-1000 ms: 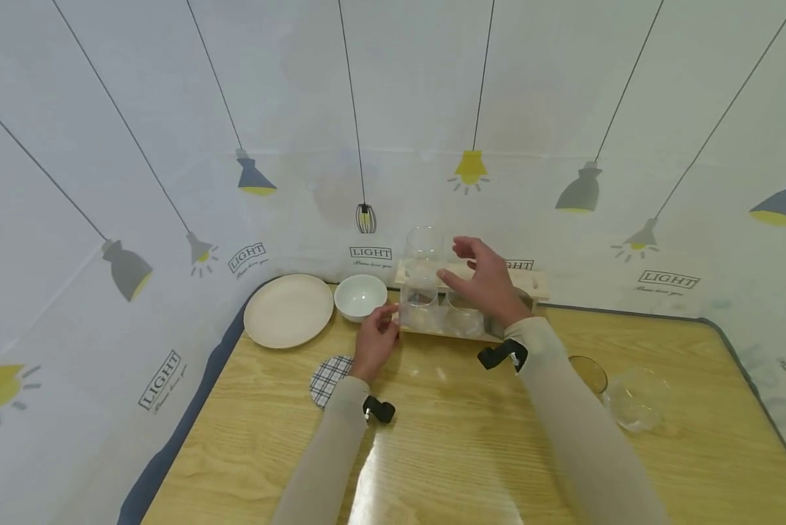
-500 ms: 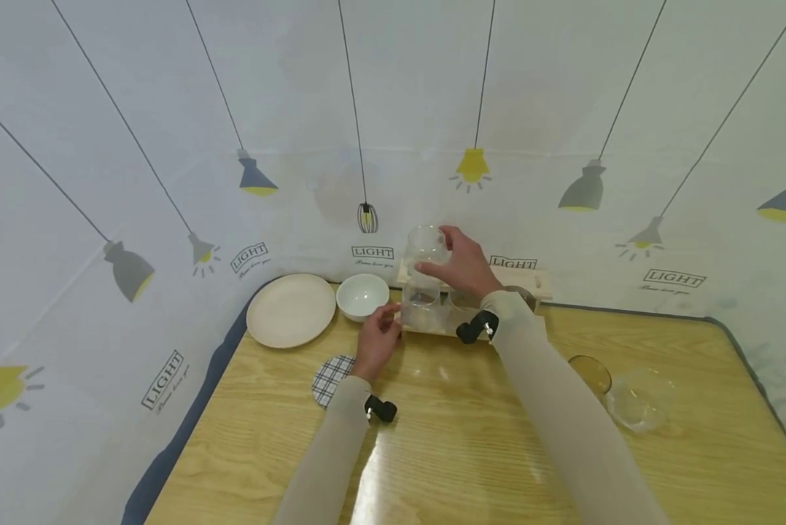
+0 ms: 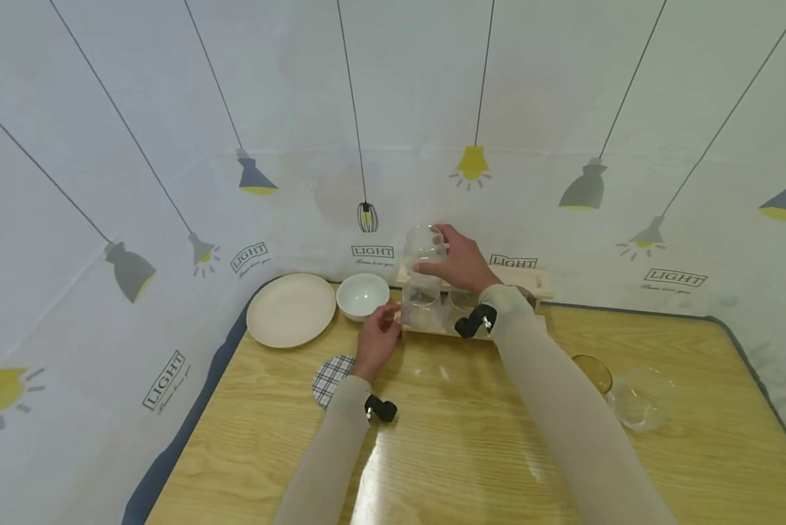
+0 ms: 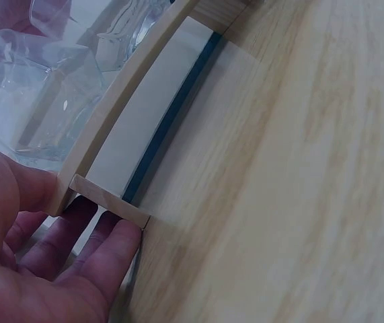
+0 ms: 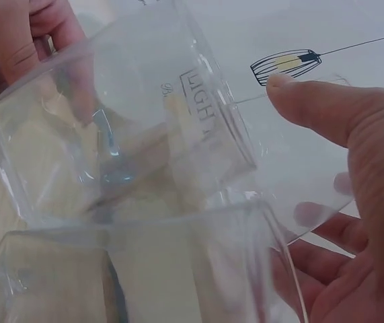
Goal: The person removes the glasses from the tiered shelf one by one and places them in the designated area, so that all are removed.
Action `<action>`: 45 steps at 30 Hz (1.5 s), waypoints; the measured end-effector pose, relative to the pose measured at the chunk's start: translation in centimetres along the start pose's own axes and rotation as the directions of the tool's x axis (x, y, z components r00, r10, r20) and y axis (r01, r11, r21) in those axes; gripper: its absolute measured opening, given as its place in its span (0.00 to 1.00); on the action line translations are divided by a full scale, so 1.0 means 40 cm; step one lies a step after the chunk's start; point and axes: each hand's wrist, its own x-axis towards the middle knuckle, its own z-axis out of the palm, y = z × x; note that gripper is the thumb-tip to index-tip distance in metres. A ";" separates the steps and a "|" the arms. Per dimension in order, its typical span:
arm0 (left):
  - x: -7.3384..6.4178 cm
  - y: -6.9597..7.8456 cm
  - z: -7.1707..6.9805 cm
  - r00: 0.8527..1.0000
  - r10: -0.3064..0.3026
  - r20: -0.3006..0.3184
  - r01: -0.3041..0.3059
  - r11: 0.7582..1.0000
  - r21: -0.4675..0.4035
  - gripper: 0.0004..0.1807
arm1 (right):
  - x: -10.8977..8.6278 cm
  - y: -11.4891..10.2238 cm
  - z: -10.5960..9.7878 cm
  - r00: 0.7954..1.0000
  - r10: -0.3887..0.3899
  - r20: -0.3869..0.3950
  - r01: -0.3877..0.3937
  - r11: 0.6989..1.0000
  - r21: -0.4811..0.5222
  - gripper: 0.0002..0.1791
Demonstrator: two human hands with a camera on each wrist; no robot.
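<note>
A two-tier wooden rack (image 3: 527, 280) stands at the back of the table, against the printed wall cloth. My right hand (image 3: 464, 262) holds a clear glass (image 3: 424, 243) at the left end of the upper tier, thumb in front and fingers behind. In the right wrist view, that glass (image 5: 289, 158) shows between thumb and fingers. Below it, a clear glass (image 3: 421, 306) sits at the left of the lower tier, with others to its right partly hidden by my right wrist. My left hand (image 3: 376, 341) grips the rack's left end, fingertips against its wooden end piece (image 4: 107, 200).
Left of the rack are a white bowl (image 3: 363, 295) and a large cream plate (image 3: 291, 310). A round checked coaster (image 3: 329, 378) lies by my left wrist. An amber glass (image 3: 593, 373) and a clear glass vessel (image 3: 641, 399) are on the right, beyond my right forearm.
My right hand has moved left from above the rack's middle and taken hold of the clear glass on the upper tier. My left hand has stayed at the rack's end.
</note>
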 end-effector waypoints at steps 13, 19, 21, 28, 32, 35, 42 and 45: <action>-0.003 0.000 0.013 1.000 0.000 0.011 0.001 1.000 -0.024 0.16 | -0.017 0.006 -0.023 0.998 -0.019 -0.067 0.024 0.997 0.075 0.48; -0.001 0.001 0.013 1.000 -0.004 0.012 0.004 1.000 -0.019 0.17 | -0.051 0.008 -0.050 0.994 -0.041 -0.103 0.052 0.993 0.107 0.48; 0.000 0.003 0.013 1.000 -0.003 0.011 0.003 1.000 -0.007 0.17 | -0.067 0.007 -0.061 0.993 -0.044 -0.111 0.056 0.992 0.109 0.48; 0.005 0.004 0.011 1.000 -0.016 -0.009 0.016 0.999 0.042 0.17 | -0.127 0.007 -0.090 0.989 -0.060 -0.135 0.080 0.986 0.149 0.49; 0.004 0.002 0.010 0.999 -0.027 -0.025 0.028 0.998 0.057 0.17 | -0.164 0.016 -0.100 0.984 -0.096 -0.152 0.121 0.979 0.162 0.49; -0.002 0.008 0.009 0.999 -0.041 -0.023 0.042 0.998 0.047 0.18 | -0.199 0.022 -0.110 0.981 -0.105 -0.161 0.132 0.977 0.168 0.48; -0.011 0.014 0.008 0.998 -0.067 -0.019 0.067 0.998 0.018 0.18 | -0.282 0.035 -0.131 0.972 -0.129 -0.197 0.162 0.973 0.165 0.44; -0.011 0.014 0.010 0.997 -0.070 -0.030 0.071 0.997 0.007 0.18 | -0.312 0.043 -0.137 0.964 -0.172 -0.201 0.210 0.960 0.184 0.44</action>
